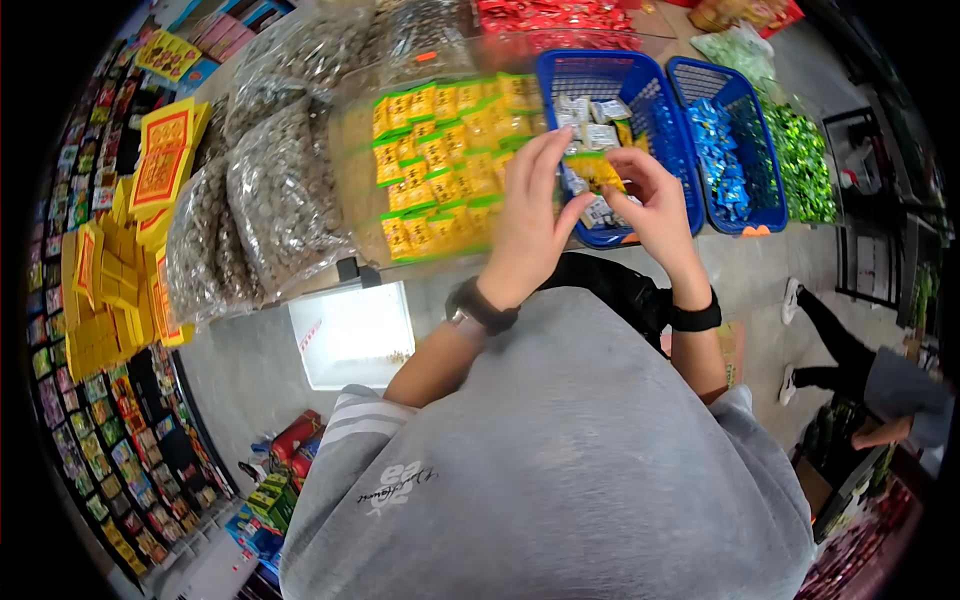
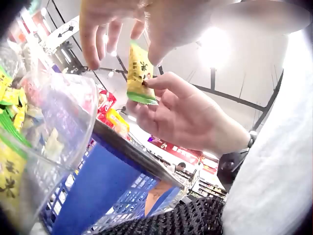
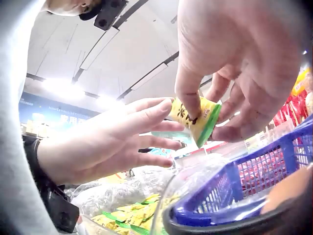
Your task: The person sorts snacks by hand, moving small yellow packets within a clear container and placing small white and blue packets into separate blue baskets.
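My right hand [image 1: 655, 205] pinches a small yellow snack packet [image 2: 139, 73] between thumb and fingers. The packet has crimped green ends and dark printed characters. Opposite it, my left hand [image 1: 535, 215] has its fingers stretched out, with fingertips right at the packet's other end in the right wrist view. Both hands are over the near part of a blue basket [image 1: 683, 150], which holds white-and-blue packets [image 1: 600, 137] and a few yellow ones. Left of the basket, a clear-walled bin holds rows of similar yellow packets [image 1: 435, 155] with green edges.
A second blue basket [image 1: 775, 190] with blue packets [image 1: 715, 150] stands to the right, beside green-wrapped goods [image 1: 798, 150]. Large clear bags of dark pieces [image 1: 285, 190] lie left. Red packets [image 1: 560, 15] fill the back. A white tray [image 1: 355, 335] is below the counter; another person [image 1: 905, 395] is at right.
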Demonstrator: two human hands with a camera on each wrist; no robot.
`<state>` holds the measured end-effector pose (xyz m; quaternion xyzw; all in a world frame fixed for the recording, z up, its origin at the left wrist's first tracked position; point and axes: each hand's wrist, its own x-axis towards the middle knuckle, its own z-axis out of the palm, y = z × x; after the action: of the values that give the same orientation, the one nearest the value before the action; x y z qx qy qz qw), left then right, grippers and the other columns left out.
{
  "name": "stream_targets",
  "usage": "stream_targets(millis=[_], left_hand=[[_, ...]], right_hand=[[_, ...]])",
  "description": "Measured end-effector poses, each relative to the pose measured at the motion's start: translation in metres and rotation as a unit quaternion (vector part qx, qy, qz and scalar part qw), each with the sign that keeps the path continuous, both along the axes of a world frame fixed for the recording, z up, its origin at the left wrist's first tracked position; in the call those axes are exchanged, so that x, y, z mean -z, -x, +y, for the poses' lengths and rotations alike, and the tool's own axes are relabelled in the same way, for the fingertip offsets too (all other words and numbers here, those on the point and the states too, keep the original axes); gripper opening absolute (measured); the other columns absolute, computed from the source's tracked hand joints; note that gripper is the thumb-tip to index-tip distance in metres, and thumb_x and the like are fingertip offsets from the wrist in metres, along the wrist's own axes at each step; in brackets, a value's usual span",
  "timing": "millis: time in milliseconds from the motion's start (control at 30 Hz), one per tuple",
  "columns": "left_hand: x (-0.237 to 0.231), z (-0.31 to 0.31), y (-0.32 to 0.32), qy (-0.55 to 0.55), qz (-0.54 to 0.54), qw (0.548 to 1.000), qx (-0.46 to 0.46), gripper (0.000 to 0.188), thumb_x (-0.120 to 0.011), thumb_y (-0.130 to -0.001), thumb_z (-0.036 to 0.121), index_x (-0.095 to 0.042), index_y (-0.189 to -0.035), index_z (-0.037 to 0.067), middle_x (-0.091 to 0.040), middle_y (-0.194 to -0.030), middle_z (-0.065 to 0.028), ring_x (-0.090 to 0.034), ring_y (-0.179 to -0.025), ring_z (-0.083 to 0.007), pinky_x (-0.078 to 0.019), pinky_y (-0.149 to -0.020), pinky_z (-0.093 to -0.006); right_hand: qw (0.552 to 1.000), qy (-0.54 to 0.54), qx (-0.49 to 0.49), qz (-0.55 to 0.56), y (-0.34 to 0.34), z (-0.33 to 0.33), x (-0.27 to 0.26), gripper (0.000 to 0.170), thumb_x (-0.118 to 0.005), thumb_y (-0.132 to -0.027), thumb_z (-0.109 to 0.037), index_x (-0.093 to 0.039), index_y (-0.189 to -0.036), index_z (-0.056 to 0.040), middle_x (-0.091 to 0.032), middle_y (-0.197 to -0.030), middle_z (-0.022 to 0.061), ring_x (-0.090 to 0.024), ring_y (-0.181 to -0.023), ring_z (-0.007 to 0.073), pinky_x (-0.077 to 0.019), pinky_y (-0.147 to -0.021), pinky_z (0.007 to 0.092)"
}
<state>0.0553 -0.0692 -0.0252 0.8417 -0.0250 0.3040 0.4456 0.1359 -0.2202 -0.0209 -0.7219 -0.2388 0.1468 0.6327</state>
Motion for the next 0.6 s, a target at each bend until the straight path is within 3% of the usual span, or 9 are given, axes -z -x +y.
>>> stream_targets(millis=[100,133,200,300,367,467,567,600], left_hand=[[-0.002,0.020,0.014,-0.022,0.020,1.000,0.008,0.051,-0.069,-0.081,0.009,-0.050,-0.129,0.003,-0.054,-0.119,-0.0167,-0.053,-0.104,-0.0305,-0.0441,-0.088,-0.0371],[-0.005,0.025,0.018,-0.003,0.029,0.999,-0.020,0.037,-0.069,-0.082,0.010,-0.058,-0.116,0.002,-0.059,-0.104,-0.0159,-0.056,-0.097,-0.0300,-0.0449,-0.084,-0.0362],[-0.001,0.037,0.031,0.011,0.058,0.998,-0.037,0.034,-0.069,-0.082,0.011,-0.057,-0.113,0.002,-0.060,-0.101,-0.0153,-0.057,-0.093,-0.0293,-0.0455,-0.081,-0.0360],[-0.001,0.055,0.047,0.032,0.097,0.993,-0.062,0.028,-0.070,-0.082,0.013,-0.058,-0.104,0.000,-0.059,-0.093,-0.0142,-0.058,-0.083,-0.0284,-0.0461,-0.073,-0.0360],[0.000,0.066,0.056,0.039,0.110,0.990,-0.072,0.026,-0.070,-0.083,0.014,-0.058,-0.099,-0.002,-0.059,-0.088,-0.0139,-0.057,-0.077,-0.0282,-0.0461,-0.070,-0.0363],[0.006,0.082,0.065,0.066,0.112,0.990,-0.059,0.022,-0.067,-0.085,0.016,-0.056,-0.091,-0.002,-0.056,-0.078,-0.0147,-0.056,-0.074,-0.0314,-0.0439,-0.066,-0.0401],[0.005,0.091,0.078,0.158,0.160,0.966,-0.125,0.023,-0.066,-0.086,0.017,-0.056,-0.091,-0.003,-0.054,-0.073,-0.0143,-0.057,-0.073,-0.0300,-0.0441,-0.066,-0.0395],[0.002,0.096,0.082,0.169,0.203,0.954,-0.140,0.022,-0.066,-0.086,0.016,-0.057,-0.091,-0.003,-0.055,-0.078,-0.0131,-0.055,-0.070,-0.0266,-0.0426,-0.063,-0.0363]], right_hand=[[0.998,0.042,-0.039,-0.036,0.014,0.020,-0.010,0.045,-0.063,-0.075,0.005,-0.053,-0.118,-0.0038,-0.062,-0.097,0.0045,-0.061,-0.085,0.0111,-0.0485,-0.073,0.0252],[0.999,-0.001,0.001,-0.047,0.018,0.029,-0.010,0.046,-0.062,-0.075,0.005,-0.052,-0.119,-0.0045,-0.062,-0.097,0.0043,-0.061,-0.085,0.0108,-0.0473,-0.073,0.0244],[0.996,-0.041,0.050,-0.059,0.022,0.044,-0.006,0.048,-0.060,-0.077,0.005,-0.047,-0.121,-0.0058,-0.062,-0.097,0.0038,-0.059,-0.085,0.0092,-0.0445,-0.072,0.0232],[0.995,-0.072,0.036,-0.051,0.026,0.070,-0.003,0.048,-0.059,-0.078,0.005,-0.045,-0.123,-0.0051,-0.062,-0.095,0.0037,-0.058,-0.087,0.0096,-0.0441,-0.071,0.0227],[0.995,-0.080,-0.006,-0.054,0.029,0.086,0.002,0.049,-0.060,-0.080,0.006,-0.043,-0.124,-0.0042,-0.060,-0.104,0.0059,-0.059,-0.091,0.0106,-0.0452,-0.072,0.0226],[0.983,-0.176,-0.029,0.043,0.039,0.117,-0.001,0.045,-0.065,-0.083,0.004,-0.044,-0.123,-0.0020,-0.049,-0.126,0.0099,-0.060,-0.098,0.0129,-0.0482,-0.074,0.0229],[0.982,-0.117,-0.068,0.130,0.042,0.136,0.000,0.044,-0.068,-0.083,0.001,-0.047,-0.121,-0.0003,-0.057,-0.115,0.0101,-0.062,-0.093,0.0137,-0.0492,-0.073,0.0235],[0.977,-0.076,-0.092,0.179,0.040,0.143,0.009,0.043,-0.071,-0.082,-0.002,-0.050,-0.119,0.0022,-0.063,-0.098,0.0096,-0.065,-0.083,0.0146,-0.0505,-0.069,0.0246]])
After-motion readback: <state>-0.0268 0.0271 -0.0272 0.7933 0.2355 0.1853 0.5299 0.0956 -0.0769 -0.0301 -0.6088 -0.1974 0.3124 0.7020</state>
